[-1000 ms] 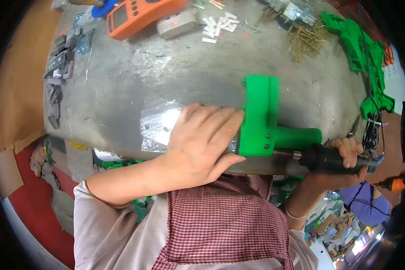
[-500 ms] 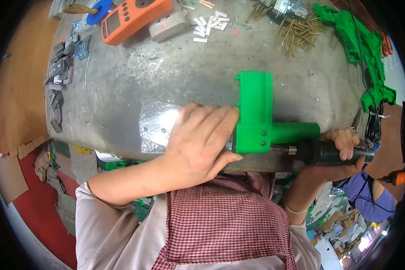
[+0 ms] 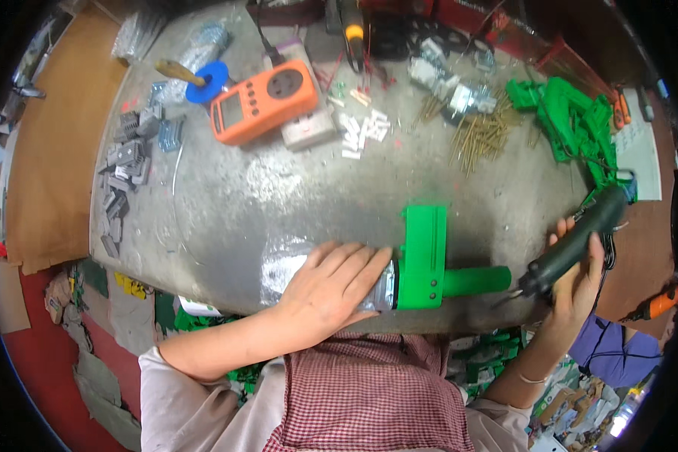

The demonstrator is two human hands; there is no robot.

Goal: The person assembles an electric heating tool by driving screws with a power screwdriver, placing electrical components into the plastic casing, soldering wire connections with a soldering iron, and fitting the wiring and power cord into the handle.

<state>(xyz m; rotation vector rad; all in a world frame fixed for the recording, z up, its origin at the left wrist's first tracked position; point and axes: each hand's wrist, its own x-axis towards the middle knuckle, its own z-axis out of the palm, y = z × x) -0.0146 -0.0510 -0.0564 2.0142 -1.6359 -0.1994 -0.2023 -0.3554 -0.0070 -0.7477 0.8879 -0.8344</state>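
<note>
My left hand (image 3: 337,290) is closed over a shiny plastic-wrapped metal part (image 3: 277,273) near the table's front edge, fingers together on top. Joined to that part's right end is a green plastic housing (image 3: 425,256), with a green handle (image 3: 474,281) pointing right. Two dark screw spots show on the housing's near end. In my right hand (image 3: 578,275) is a black electric screwdriver (image 3: 578,245), its body slanting up to the right. The bit (image 3: 507,298) points down left, just off the handle's end and apart from the housing.
An orange meter (image 3: 265,102) rests against a pale socket box (image 3: 309,129). Long brass screws (image 3: 477,143) lie near green housings (image 3: 569,124) at the far right. White strips (image 3: 363,133) sit mid-table. Grey blocks (image 3: 128,160) line the left edge, near a blue disc (image 3: 207,81).
The electric screwdriver has swung from level beside the housing to a slant, away to the right. My left hand keeps its hold. The whole view has shifted, showing more of the table's far side.
</note>
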